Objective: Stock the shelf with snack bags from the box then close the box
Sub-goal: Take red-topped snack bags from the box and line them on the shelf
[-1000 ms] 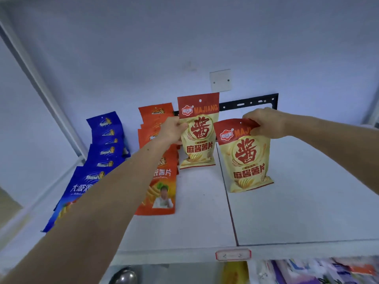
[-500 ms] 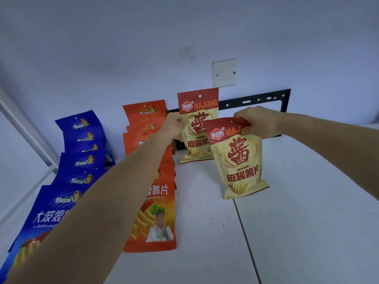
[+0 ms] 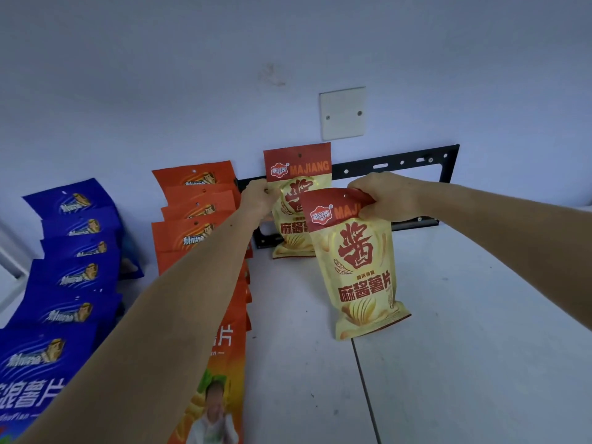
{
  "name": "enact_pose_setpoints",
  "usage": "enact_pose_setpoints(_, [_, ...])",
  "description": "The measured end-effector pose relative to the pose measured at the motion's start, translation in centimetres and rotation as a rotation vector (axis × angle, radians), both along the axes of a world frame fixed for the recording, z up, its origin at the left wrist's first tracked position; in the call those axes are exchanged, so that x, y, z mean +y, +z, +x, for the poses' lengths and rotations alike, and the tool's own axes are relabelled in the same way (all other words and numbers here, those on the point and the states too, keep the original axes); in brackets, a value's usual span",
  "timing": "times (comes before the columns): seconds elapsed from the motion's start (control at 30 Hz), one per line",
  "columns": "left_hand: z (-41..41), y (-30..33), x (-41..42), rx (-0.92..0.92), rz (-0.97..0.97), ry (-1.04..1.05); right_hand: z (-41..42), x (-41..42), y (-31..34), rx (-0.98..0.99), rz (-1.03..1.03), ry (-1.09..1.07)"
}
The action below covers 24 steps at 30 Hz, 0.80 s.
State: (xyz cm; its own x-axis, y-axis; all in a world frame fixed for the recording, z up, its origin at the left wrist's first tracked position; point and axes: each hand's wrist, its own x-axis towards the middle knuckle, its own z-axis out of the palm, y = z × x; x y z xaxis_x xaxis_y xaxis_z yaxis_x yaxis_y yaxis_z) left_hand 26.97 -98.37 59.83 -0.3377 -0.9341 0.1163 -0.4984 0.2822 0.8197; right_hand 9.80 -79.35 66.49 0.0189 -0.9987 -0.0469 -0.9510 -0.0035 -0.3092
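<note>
Holding a yellow snack bag by its red top in my right grip over the white shelf; left grip pinches the standing one against the pale wall.

"MAJIANG" is printed in orange on the red header of the far yellow bag, beside a small logo badge. Only "MAJ" is seen on the near yellow bag, with large red Chinese characters read on both. White Chinese characters are carried by the blue bags at left; orange bags carry smaller, blurred script.
</note>
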Motion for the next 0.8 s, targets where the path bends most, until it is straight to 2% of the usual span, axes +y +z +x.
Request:
enact_pose_setpoints(0.2, [0.1, -0.6, -0.6, -0.087, -0.060, 0.148, 0.1, -2.5, -1.1, 0.001, -0.012, -0.017])
enact_pose_setpoints(0.5, [2.6, -0.7, -1.0, -0.167, 0.026, 0.037, 1.7, -8.5, -2.4, 0.117, -0.091, -0.043])
enact_pose_setpoints(0.8, [3.5, 1.5, 2.6, -0.412, 0.383, -0.269, 3.6, -13.0, -3.3, 0.146, -0.209, -0.213])
